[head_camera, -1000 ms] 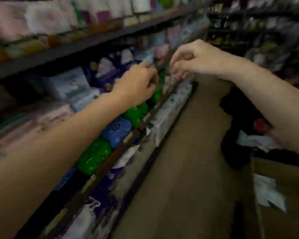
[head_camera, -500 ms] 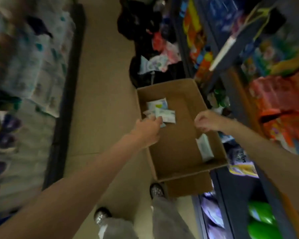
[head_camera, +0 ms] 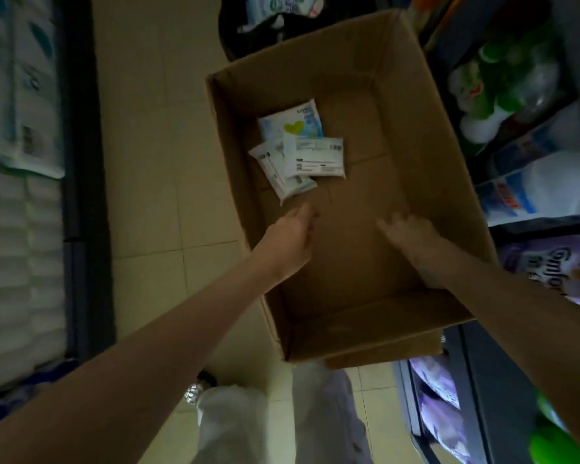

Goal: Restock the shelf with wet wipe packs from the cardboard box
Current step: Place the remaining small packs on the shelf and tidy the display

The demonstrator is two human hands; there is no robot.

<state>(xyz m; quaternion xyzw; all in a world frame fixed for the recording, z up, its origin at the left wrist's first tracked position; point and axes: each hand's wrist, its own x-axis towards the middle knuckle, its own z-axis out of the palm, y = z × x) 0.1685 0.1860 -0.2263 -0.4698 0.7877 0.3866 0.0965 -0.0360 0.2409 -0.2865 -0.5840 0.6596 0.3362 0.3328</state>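
Both hands reach down into the cardboard box point(head_camera: 426, 128), and neither holds anything. Left hand point(head_camera: 287, 244) hangs over the box's left wall with its fingers loosely curled, the fingertips just short of the nearest wet wipe pack. Right hand point(head_camera: 412, 242) is lower in the box near its right wall, fingers stretched forward and slightly spread over the bare cardboard bottom; motion blur hides whether they touch it.

Largest in view is the tiled floor point(head_camera: 154, 128) of the aisle, pale and running up the middle. On the left stands a shelf point(head_camera: 81, 162) with a dark upright edge, stacked with white paper-goods packs point(head_camera: 17, 95). On the right another shelf point(head_camera: 482, 380) carries bottles and pouches in green, white, blue and purple; a purple pouch point(head_camera: 549, 262) sits just beside the right forearm.

The open brown box stands on the floor against the right shelf, its flaps spread. Behind its far end lies a dark bag point(head_camera: 248, 31) with pale items on it. The person's light trousers point(head_camera: 282, 423) and 1 shoe point(head_camera: 198, 386) show below the box.

Inside, toward the far left of the bottom, lie 3 wet wipe packs in an overlapping cluster: 1 face up with a green heart point(head_camera: 290, 120), 1 back side up with printed text point(head_camera: 315, 157) lying across it, and 1 tilted pack point(head_camera: 275, 172) nearest the left hand.
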